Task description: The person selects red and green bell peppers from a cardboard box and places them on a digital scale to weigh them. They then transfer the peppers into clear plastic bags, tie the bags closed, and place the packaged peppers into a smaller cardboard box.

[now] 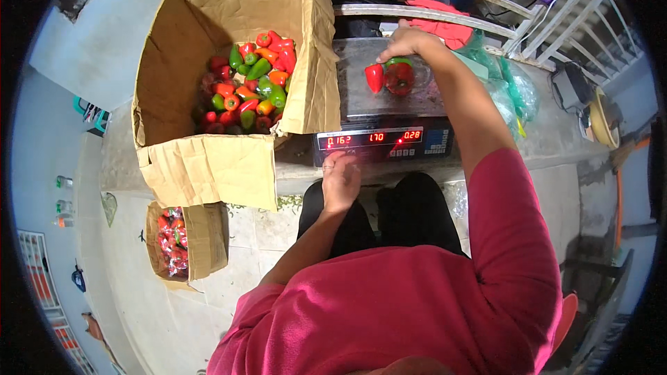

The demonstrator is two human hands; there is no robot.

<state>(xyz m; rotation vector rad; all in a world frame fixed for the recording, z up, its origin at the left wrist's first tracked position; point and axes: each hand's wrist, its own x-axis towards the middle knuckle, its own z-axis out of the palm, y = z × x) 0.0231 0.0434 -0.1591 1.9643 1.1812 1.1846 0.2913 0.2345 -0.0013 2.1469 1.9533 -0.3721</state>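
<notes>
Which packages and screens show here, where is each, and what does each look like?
Large cardboard box: on the ledge, left of the scale, brown, flaps open, holding red and green peppers.
Small cardboard box: on the floor below, brown, holding bagged peppers.
Scale display: scale's front, dark strip, red digits.

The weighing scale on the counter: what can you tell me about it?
The weighing scale is a grey electronic one with a flat, shiny metal pan and a dark front panel showing red lit digits beside a keypad. Red peppers lie on the pan under the right hand. The left hand touches its front edge.
</notes>
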